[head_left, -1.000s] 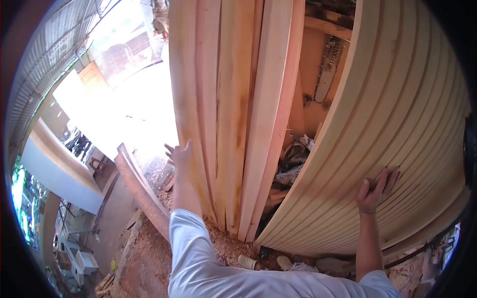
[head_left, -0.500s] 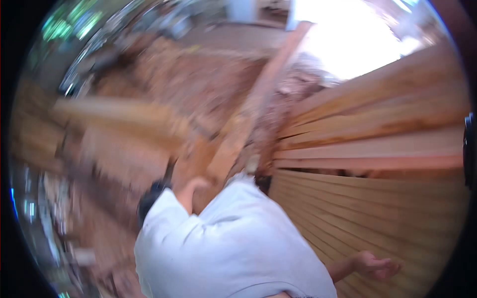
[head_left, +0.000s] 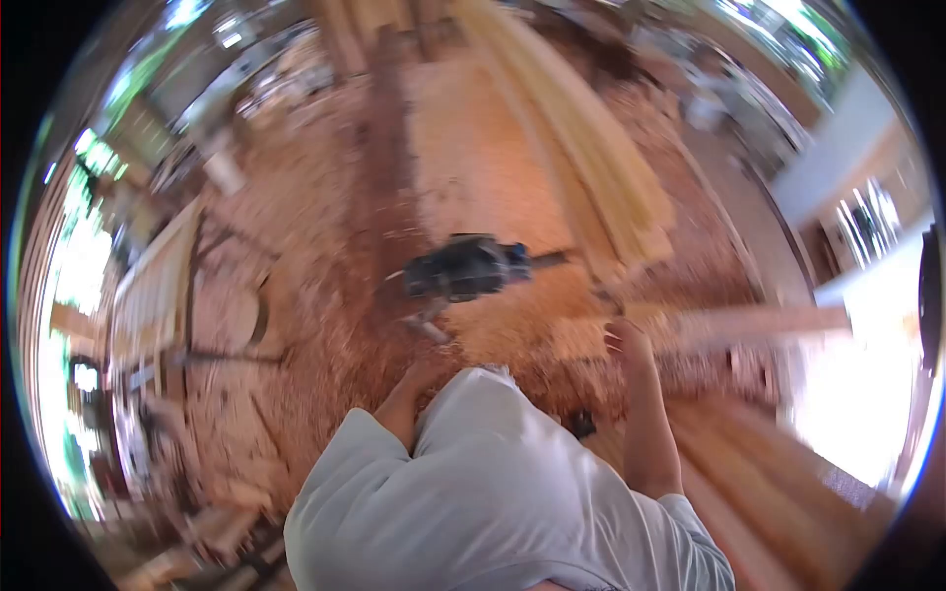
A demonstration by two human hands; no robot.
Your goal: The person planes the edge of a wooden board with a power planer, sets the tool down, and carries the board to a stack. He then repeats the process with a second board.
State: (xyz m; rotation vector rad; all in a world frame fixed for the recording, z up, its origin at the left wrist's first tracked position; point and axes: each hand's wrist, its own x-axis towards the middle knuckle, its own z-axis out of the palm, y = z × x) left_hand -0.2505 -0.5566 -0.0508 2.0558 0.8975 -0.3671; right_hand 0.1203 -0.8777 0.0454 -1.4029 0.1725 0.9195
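My right hand (head_left: 629, 340) is at the near end of a stack of yellowish planks (head_left: 591, 167), its fingers apart and nothing visible in it; whether it touches the wood is unclear. My left hand (head_left: 426, 372) is low in front of my body, beside my light shirt, smeared by motion, so its fingers cannot be made out. Ahead of it a dark power tool (head_left: 465, 268) lies on a shavings-covered surface, left of the planks' near end.
A wooden beam (head_left: 749, 323) runs off to the right. More long boards (head_left: 759, 473) lie at the lower right. Shavings cover the ground (head_left: 315, 325). A slatted wooden frame (head_left: 153, 286) stands at the left, and a white container (head_left: 704, 110) at the upper right.
The view has swung round to the left. My right hand has come up from over the boards at the lower right to the planks' end. The dark tool now shows fully ahead.
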